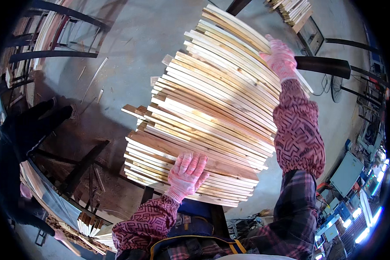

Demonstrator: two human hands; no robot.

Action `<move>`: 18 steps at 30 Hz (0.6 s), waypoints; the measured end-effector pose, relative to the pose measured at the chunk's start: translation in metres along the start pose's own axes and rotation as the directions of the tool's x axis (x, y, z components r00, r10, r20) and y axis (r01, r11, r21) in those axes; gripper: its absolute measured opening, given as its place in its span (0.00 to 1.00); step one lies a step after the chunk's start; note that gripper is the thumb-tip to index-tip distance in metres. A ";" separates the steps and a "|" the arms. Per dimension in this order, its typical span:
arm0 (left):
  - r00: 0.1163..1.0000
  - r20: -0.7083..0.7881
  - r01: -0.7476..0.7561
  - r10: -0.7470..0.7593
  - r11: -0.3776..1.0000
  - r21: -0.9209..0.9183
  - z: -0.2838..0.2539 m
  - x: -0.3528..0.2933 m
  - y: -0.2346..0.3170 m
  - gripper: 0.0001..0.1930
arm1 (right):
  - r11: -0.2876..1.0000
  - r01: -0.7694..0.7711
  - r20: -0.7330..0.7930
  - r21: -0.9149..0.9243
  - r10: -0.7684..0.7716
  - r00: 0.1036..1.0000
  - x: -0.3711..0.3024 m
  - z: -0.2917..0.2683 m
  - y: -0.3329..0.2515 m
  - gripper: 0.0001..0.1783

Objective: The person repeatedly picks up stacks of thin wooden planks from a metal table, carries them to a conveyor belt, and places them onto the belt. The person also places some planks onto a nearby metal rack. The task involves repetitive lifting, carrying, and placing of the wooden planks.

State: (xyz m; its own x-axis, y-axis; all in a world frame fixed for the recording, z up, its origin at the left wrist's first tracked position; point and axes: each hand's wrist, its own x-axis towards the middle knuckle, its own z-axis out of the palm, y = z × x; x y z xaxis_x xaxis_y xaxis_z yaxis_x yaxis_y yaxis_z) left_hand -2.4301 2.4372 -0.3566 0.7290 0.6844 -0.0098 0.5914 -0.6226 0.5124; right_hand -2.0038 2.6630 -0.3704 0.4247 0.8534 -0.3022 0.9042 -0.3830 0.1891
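Observation:
A wide layer of long, pale wooden strips (pixel 212 112) lies side by side in front of me, with uneven ends. My left hand (pixel 187 173), in a pink-and-white knitted glove, rests flat on the near strips, fingers stretched out. At the far right, my right hand (pixel 281 57) in a matching glove is closed around the outermost wooden strip (pixel 305 81). That strip's end sticks out past the wrist. The fingertips are partly hidden behind its edge. Some short wooden pieces (pixel 134 112) jut out at the left side of the layer.
A dark metal bar (pixel 325 66) stands beyond my right wrist. Another wood stack (pixel 292 13) is at the far right. Dark racks (pixel 56 54) hold boards at the far left. A person in dark clothes (pixel 17 134) is at the left. Wood scraps (pixel 94 78) litter the floor.

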 end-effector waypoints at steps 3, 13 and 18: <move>1.000 0.014 0.005 -0.005 1.000 0.011 -0.001 0.002 0.000 0.29 | 0.983 -0.014 0.134 0.182 -0.011 0.991 0.030 0.026 0.004 0.50; 1.000 0.018 -0.003 0.003 1.000 -0.018 -0.001 0.001 -0.003 0.30 | 0.962 0.133 0.206 0.238 -0.184 0.961 0.067 0.015 0.045 0.41; 0.998 0.053 0.030 -0.029 0.999 -0.012 0.004 -0.003 -0.002 0.30 | 0.971 0.057 0.142 0.233 -0.092 0.986 0.001 -0.034 0.019 0.29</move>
State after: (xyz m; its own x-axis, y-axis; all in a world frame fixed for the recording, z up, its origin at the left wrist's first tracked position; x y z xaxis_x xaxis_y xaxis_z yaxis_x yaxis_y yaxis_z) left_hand -2.4318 2.4350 -0.3615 0.7286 0.6814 -0.0699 0.6087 -0.5972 0.5223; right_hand -1.9879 2.6683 -0.3349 0.3420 0.8262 -0.4477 0.9126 -0.4056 -0.0514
